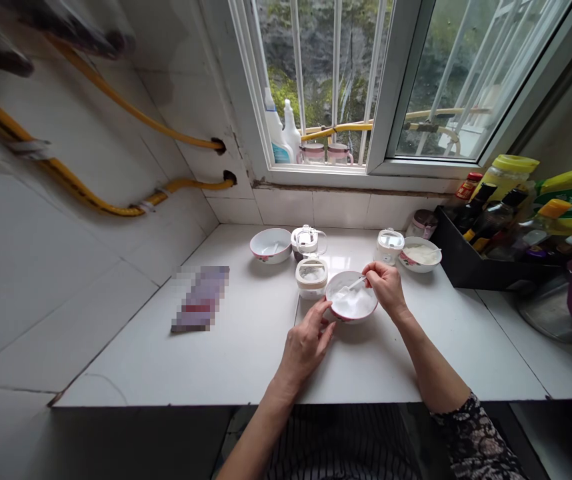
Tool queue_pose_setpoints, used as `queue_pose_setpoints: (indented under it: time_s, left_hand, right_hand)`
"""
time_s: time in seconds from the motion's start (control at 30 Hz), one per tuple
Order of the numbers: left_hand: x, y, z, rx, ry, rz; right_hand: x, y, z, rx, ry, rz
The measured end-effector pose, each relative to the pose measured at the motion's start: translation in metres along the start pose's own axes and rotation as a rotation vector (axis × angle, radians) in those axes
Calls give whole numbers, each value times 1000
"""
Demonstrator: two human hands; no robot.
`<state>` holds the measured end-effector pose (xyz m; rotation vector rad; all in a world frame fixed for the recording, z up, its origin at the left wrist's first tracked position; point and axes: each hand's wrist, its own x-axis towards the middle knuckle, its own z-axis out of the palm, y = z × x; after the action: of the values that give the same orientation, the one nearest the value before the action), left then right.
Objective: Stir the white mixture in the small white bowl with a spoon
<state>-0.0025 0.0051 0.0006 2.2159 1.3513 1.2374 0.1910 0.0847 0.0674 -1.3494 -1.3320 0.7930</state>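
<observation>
A white bowl with a red rim (351, 305) holding white powder stands on the white counter (246, 347). My left hand (306, 343) rests against the bowl's near left side, fingers touching its wall. My right hand (386, 288) holds a small white spoon (349, 289) whose tip dips into the powder. Just left of the bowl is an open clear jar of white powder (311, 277). Behind it stands a lidded jar (307, 241), and another lidded jar (389, 246) is further right.
An empty-looking bowl (271, 245) sits at the back left, a filled bowl (420, 255) at the back right. A black tray of sauce bottles (486, 260) stands on the right, a pot lid (551, 313) beside it. A blurred flat item (201, 299) lies left. Bottles (281, 133) line the windowsill.
</observation>
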Motion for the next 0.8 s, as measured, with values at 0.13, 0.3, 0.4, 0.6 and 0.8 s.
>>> queue_pose_setpoints:
  time_s: [0.13, 0.3, 0.4, 0.6, 0.8]
  left_hand:
    - [0, 0, 0, 4, 9, 7]
    - [0, 0, 0, 15, 7, 5]
    - [0, 0, 0, 16, 4, 3]
    - [0, -1, 1, -7, -2, -4]
    - [0, -1, 1, -6, -8, -9]
  right_hand:
    - [0, 1, 1, -2, -18, 4]
    - [1, 2, 0, 13, -32, 24]
    - [0, 0, -1, -35, -50, -29]
    - [-6, -4, 3, -107, -191, -179]
    - [-1, -3, -3, 9, -83, -68]
